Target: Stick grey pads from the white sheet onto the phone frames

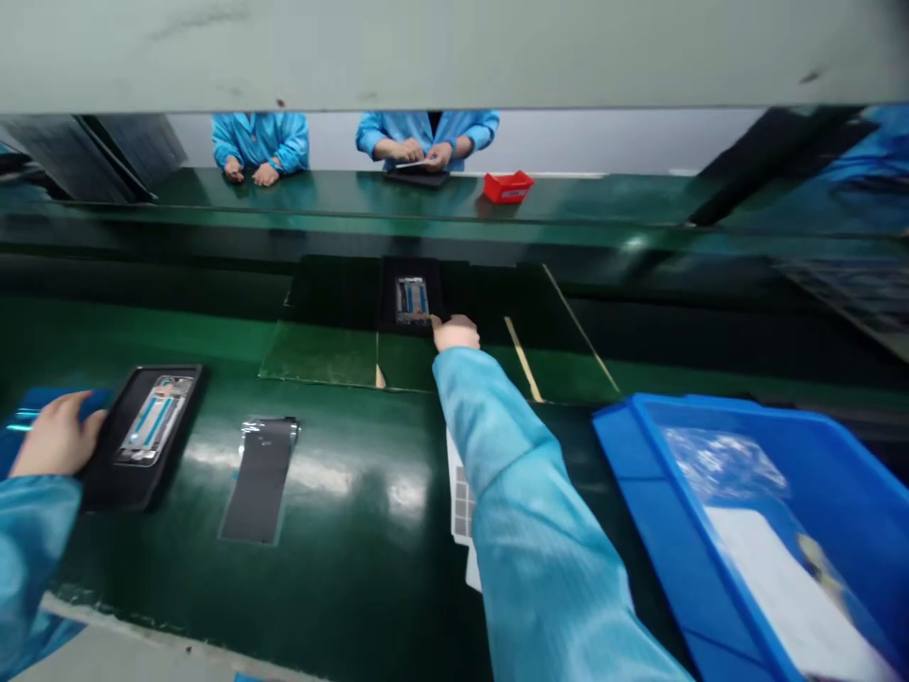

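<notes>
My right hand (456,332) reaches far forward, its fingers closed on the near right corner of a black tray (387,303). A metal phone frame (412,298) with blue strips lies in that tray. On the left, my left hand (61,436) rests over a shiny blue item (28,412), thumb and forefinger apart, beside the left edge of a second black tray (152,488). Whether it touches this tray I cannot tell. Inside it sits another phone frame (152,421). A dark grey sheet in clear film (260,483) lies between my arms.
A blue bin (653,493) with clear plastic and a white sheet stands at right. A white sheet with grey squares (461,502) is partly under my right sleeve. Across the line, two co-workers in blue sit near a red bin (507,187). A pale beam (454,57) crosses above.
</notes>
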### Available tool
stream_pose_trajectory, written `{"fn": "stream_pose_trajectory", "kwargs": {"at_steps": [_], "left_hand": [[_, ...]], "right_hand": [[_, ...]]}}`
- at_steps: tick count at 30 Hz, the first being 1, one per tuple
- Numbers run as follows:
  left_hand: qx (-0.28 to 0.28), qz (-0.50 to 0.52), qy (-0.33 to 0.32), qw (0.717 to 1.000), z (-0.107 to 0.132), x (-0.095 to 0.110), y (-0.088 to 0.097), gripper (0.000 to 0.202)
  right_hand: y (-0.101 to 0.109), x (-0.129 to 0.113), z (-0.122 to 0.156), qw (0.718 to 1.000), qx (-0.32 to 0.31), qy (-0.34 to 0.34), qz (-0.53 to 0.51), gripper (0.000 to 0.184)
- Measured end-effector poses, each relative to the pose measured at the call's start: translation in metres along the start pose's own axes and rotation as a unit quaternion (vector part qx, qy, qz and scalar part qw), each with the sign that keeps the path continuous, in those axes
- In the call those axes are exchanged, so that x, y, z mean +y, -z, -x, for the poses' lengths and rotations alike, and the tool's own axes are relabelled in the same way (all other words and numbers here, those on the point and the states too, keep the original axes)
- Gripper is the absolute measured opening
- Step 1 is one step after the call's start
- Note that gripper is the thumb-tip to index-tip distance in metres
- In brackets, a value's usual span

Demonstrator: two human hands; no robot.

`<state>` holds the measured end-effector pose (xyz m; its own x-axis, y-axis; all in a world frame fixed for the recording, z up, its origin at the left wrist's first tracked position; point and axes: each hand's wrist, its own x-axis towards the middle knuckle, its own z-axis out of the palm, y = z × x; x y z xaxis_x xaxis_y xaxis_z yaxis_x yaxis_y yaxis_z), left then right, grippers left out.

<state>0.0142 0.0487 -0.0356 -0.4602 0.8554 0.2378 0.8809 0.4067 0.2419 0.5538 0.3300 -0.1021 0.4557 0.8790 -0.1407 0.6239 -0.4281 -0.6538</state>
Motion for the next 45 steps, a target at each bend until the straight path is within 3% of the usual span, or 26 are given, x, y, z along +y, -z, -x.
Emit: {"fn": "stream_pose_trajectory", "kwargs": {"at_steps": [4,7,8,11,15,18,21,23,26,28,30,33,36,38,41,43,45], "left_hand": [[-0.057,0.131,-0.062,0.988,0.02,0.062,-0.015,0.028],[-0.091,0.206,-0.101,0.969,0.034,0.101,-0.03,0.035],[-0.103,0.234,-0.107,0.961,0.038,0.113,-0.035,0.036],[-0.141,0.327,-0.097,0.929,0.047,0.145,-0.047,0.037],[-0.192,0.46,-0.009,0.867,0.044,0.179,-0.065,0.046],[-0.245,0.539,0.06,0.804,0.035,0.196,-0.075,0.063],[-0.341,0.576,0.083,0.738,0.034,0.203,-0.076,0.08],[-0.433,0.573,0.073,0.692,0.044,0.203,-0.073,0.083],[-0.575,0.54,0.043,0.613,0.075,0.2,-0.071,0.071],[-0.611,0.534,0.043,0.583,0.105,0.198,-0.073,0.067],[-0.588,0.562,0.07,0.578,0.14,0.197,-0.079,0.068],[-0.503,0.617,0.128,0.592,0.194,0.2,-0.093,0.072],[-0.413,0.611,0.183,0.65,0.237,0.208,-0.104,0.073],[-0.403,0.553,0.185,0.705,0.253,0.214,-0.104,0.065],[-0.399,0.374,0.088,0.832,0.26,0.216,-0.087,0.046],[-0.323,0.254,-0.012,0.912,0.256,0.213,-0.068,0.041],[-0.222,0.185,-0.087,0.953,0.24,0.212,-0.052,0.041]], "right_hand": [[0.003,-0.021,-0.002,0.998,0.017,-0.051,0.04,0.02],[0.011,-0.025,-0.008,0.998,0.02,-0.044,0.052,0.011],[0.016,-0.023,-0.01,0.998,0.009,-0.026,0.049,0.008],[0.03,-0.012,-0.016,0.997,-0.049,0.064,0.017,0.024],[0.047,0.001,-0.009,0.974,-0.143,0.168,-0.058,0.011],[0.056,0.0,0.011,0.937,-0.256,0.219,-0.09,0.007],[0.067,-0.008,0.041,0.882,-0.376,0.282,-0.047,0.011],[0.071,-0.012,0.062,0.839,-0.434,0.33,0.002,0.022],[0.07,-0.013,0.088,0.783,-0.486,0.386,0.042,0.038],[0.063,-0.011,0.098,0.776,-0.487,0.399,0.037,0.04],[0.057,-0.005,0.1,0.812,-0.433,0.391,-0.007,0.042],[0.053,0.009,0.097,0.89,-0.284,0.339,-0.111,0.045],[0.059,0.032,0.1,0.921,-0.19,0.278,-0.199,0.045],[0.067,0.052,0.107,0.934,-0.141,0.221,-0.244,0.049],[0.085,0.09,0.123,0.934,-0.102,0.118,-0.321,0.051],[0.1,0.116,0.136,0.917,-0.105,0.076,-0.378,0.048],[0.114,0.139,0.147,0.904,-0.119,0.043,-0.408,0.045]]}}
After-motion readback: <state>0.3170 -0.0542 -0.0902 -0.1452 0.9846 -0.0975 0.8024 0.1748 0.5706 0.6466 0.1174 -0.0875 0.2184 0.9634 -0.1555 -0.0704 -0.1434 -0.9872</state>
